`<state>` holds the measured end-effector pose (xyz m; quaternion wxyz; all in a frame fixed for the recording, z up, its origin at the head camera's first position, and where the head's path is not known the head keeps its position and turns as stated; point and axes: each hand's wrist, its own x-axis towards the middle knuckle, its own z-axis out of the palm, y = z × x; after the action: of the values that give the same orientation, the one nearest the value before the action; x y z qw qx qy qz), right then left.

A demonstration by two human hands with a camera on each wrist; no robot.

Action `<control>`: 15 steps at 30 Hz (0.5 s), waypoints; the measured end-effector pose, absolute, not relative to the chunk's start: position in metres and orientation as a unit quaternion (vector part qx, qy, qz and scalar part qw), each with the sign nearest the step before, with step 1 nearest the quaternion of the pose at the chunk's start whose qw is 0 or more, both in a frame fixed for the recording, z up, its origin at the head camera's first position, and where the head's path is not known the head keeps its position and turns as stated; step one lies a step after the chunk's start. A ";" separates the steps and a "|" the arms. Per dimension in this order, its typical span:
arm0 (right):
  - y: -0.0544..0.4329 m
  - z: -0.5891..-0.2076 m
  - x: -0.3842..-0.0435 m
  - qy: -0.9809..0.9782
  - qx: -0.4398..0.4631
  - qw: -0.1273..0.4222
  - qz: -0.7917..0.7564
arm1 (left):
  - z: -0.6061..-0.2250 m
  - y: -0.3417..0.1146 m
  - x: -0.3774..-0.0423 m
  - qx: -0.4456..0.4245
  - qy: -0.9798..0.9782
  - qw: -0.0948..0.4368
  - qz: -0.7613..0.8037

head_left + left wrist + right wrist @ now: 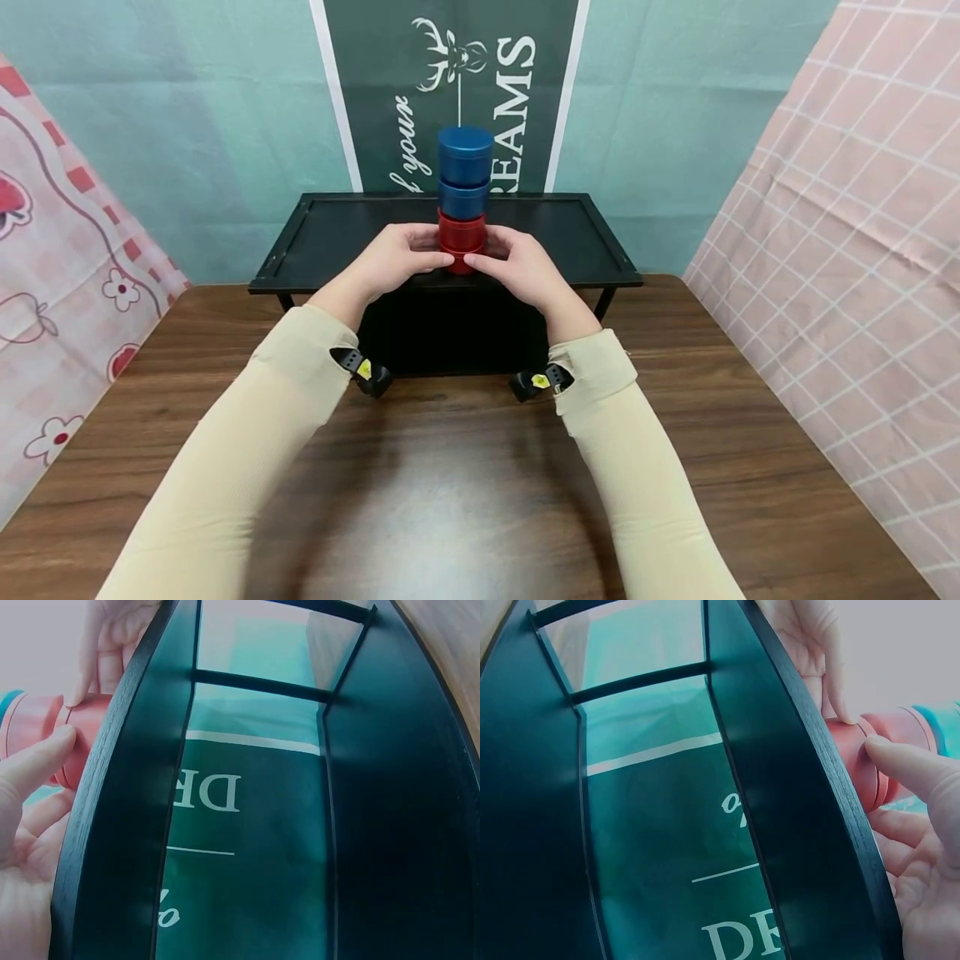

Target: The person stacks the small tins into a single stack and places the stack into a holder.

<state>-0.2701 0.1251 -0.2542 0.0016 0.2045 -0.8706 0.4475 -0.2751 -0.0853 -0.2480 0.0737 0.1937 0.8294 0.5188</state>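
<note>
A tower of round tins stands near the front edge of the black shelf [360, 225], blue on top and red below. My left hand [401, 254] holds the lower red tin [462, 233] from the left, its thumb on the front of it. From the other side, my right hand [525, 265] grips the same red part, thumb tip close to the left one. Above the hands rises the blue tin [465, 158], untouched. In the left wrist view, a seam rings the red tin [84, 742] beside the thumb; the shelf edge hides its base.
The shelf stands on thin legs on a brown wooden table [435, 483], with dark space under its top. Behind it hangs a green cloth with a dark lettered panel [465, 83]. Patterned cloths [862, 208] flank both sides.
</note>
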 end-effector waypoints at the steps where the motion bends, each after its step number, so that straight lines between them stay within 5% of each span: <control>1: 0.126 -0.254 -0.270 -0.871 0.204 0.004 0.447 | -0.248 -0.084 -0.275 0.195 0.830 0.074 0.518; 15: 0.133 -0.250 -0.266 -0.885 0.190 0.038 0.424 | -0.244 -0.074 -0.276 0.217 0.842 0.044 0.492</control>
<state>-0.2657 0.1332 -0.2498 0.0375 0.1900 -0.8848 0.4238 -0.2756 -0.0740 -0.2441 0.0445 0.2166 0.8422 0.4918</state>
